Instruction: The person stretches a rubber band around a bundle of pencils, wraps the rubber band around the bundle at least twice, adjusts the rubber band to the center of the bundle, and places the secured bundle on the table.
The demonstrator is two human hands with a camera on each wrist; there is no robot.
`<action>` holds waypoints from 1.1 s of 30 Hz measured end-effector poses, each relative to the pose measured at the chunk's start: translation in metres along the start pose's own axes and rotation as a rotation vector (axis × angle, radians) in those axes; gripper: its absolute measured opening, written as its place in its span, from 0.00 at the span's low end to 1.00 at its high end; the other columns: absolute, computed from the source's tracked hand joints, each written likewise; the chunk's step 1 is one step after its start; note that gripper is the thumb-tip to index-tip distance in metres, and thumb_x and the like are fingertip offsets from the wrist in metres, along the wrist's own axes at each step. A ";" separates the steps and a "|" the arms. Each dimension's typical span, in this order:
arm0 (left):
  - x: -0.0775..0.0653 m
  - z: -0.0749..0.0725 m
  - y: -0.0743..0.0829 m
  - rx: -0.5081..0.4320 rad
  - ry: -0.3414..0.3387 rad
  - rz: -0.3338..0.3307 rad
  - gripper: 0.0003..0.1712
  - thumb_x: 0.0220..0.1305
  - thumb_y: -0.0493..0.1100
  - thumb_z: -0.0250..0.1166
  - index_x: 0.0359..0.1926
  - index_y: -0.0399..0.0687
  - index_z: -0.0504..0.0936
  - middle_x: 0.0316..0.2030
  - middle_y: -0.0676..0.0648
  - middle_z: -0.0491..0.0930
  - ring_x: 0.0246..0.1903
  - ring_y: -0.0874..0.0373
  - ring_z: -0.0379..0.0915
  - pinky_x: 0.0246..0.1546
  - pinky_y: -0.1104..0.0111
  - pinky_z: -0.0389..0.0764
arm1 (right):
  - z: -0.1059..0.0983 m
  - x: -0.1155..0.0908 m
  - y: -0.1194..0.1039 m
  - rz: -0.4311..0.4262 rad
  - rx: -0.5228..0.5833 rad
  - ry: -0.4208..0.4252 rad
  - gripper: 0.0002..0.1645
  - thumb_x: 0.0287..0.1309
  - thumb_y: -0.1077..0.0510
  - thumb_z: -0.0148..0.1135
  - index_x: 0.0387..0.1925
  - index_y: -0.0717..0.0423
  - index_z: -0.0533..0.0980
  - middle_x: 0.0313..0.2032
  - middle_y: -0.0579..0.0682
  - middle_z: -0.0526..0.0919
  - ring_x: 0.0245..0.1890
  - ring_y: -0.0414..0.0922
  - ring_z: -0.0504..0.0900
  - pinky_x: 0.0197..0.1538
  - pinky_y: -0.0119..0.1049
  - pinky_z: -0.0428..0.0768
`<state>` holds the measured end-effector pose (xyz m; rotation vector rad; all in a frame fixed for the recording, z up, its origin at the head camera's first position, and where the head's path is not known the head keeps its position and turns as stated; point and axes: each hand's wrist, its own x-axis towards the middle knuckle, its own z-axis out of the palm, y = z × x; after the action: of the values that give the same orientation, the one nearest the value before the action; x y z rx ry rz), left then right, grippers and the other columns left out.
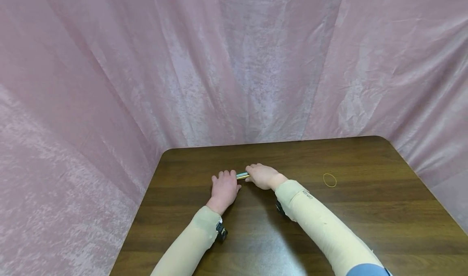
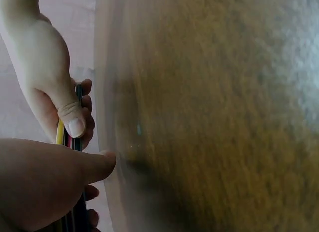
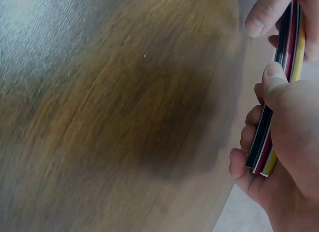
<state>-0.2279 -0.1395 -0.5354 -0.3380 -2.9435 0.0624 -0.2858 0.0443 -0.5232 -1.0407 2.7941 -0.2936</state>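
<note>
Between my two hands runs a bundle of slim, straight sticks (image 1: 243, 175), pencil-like in shape. Black, dark red and yellow ones show side by side in the right wrist view, their blunt ends even. My left hand (image 1: 224, 190) grips one end of the bundle, its thumb lying along the near side. At the other end, my right hand (image 1: 263, 176) holds it with the thumb (image 3: 275, 77) on the dark stick and the fingers curled behind. Only a short shiny stretch shows between the hands in the head view.
A thin yellow rubber band (image 1: 329, 173) lies on the brown wooden table (image 1: 365, 211), right of my hands. Pink velvet curtains (image 1: 256, 64) hang behind the table's far edge and along its left side. Dark wrist cameras (image 1: 221, 231) sit under my sleeves.
</note>
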 end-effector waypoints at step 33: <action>0.002 0.010 -0.015 0.133 0.187 0.228 0.13 0.73 0.46 0.70 0.41 0.43 0.76 0.33 0.43 0.81 0.35 0.47 0.78 0.33 0.57 0.73 | -0.009 -0.032 0.029 -0.021 0.147 0.090 0.20 0.74 0.47 0.66 0.57 0.55 0.79 0.49 0.47 0.84 0.48 0.47 0.84 0.54 0.49 0.81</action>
<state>-0.2346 -0.1535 -0.5442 -0.6218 -2.6881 0.2423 -0.2818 0.0882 -0.5195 -1.0482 2.7903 -0.5526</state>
